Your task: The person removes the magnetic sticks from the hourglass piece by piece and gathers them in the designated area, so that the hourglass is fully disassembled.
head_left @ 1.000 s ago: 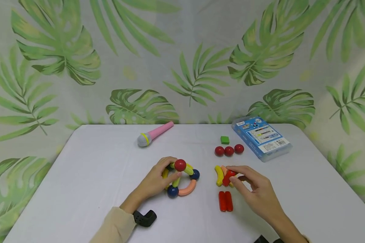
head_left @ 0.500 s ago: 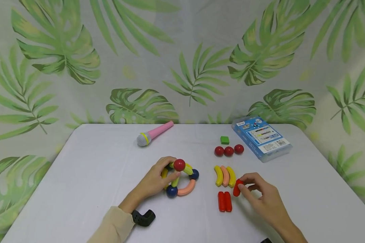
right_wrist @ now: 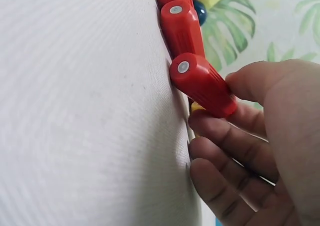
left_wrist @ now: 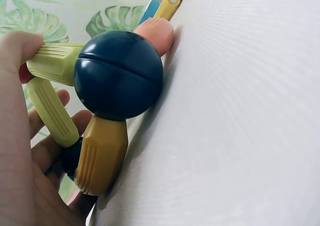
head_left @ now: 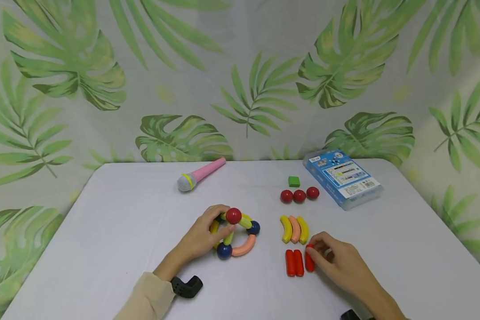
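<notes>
My left hand (head_left: 198, 235) holds a ball-and-stick magnetic frame (head_left: 244, 246) on the white table, thumb and fingers around its light-green sticks. A red ball (head_left: 234, 216) tops it, dark blue balls (left_wrist: 120, 75) sit at its lower corners, and curved yellow and salmon sticks run between them. My right hand (head_left: 340, 264) pinches a red magnetic stick (right_wrist: 202, 83) by its far end between thumb and fingertips. This stick's near end is tipped down close to the tabletop, just right of two red sticks (head_left: 294, 262) lying side by side.
Beyond the red sticks lie two yellow and one salmon curved stick (head_left: 294, 229), then three red balls (head_left: 299, 196) in a row and a green block (head_left: 294, 181). A blue-labelled plastic box (head_left: 344, 178) lies back right, a pink toy microphone (head_left: 202, 174) back left.
My right hand has brought the red stick from over the curved sticks, rightward and then nearer, down beside the red pair. My left hand keeps its grip on the frame.
</notes>
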A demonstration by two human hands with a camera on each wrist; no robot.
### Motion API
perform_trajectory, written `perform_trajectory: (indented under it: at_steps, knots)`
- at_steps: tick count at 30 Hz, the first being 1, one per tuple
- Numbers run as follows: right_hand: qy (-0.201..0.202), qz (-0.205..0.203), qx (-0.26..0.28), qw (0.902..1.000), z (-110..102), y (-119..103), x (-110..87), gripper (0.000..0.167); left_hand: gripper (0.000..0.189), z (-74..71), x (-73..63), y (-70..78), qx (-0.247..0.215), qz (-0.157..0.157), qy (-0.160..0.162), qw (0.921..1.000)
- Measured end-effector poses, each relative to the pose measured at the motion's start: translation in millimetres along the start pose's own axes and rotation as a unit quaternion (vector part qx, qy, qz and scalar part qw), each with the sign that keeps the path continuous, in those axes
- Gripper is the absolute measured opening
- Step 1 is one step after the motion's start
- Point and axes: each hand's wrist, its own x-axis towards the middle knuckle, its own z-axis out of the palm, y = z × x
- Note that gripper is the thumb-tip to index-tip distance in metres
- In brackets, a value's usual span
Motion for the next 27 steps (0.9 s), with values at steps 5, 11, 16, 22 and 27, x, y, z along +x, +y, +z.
perform_trajectory:
  at_steps: [5, 11, 16, 22, 27]
  knots:
    - [-0.028, -0.004, -0.008, 0.9996, -3.0, 0.6, 0.8, 0.015, 0.038, -1.4, -0.9, 1.4, -0.004, -0.002, 0.0, 1.0]
    - [-0.068, -0.044, -0.011, 0.9966, -13.9, 10.9, -2.7, 0.037, 0.038, -1.4, 0.9, 0.7, 0.0, 0.008, 0.001, 1.0]
    - [-0.104, -0.074, 0.009, 0.9919, -19.3, 18.0, -4.6, 0.053, 0.038, -1.4, 2.1, 0.7, 0.005, 0.012, 0.001, 0.9999]
    - [-0.125, -0.079, 0.029, 0.9886, -17.0, 18.0, -3.3, 0.055, 0.039, -2.1, 1.1, 1.2, 0.003, 0.003, 0.001, 1.0]
    - [-0.122, -0.078, 0.023, 0.9892, -16.6, 19.9, -4.6, 0.056, 0.038, 0.0, 0.0, -0.1, 0.0, 0.005, -0.001, 1.0]
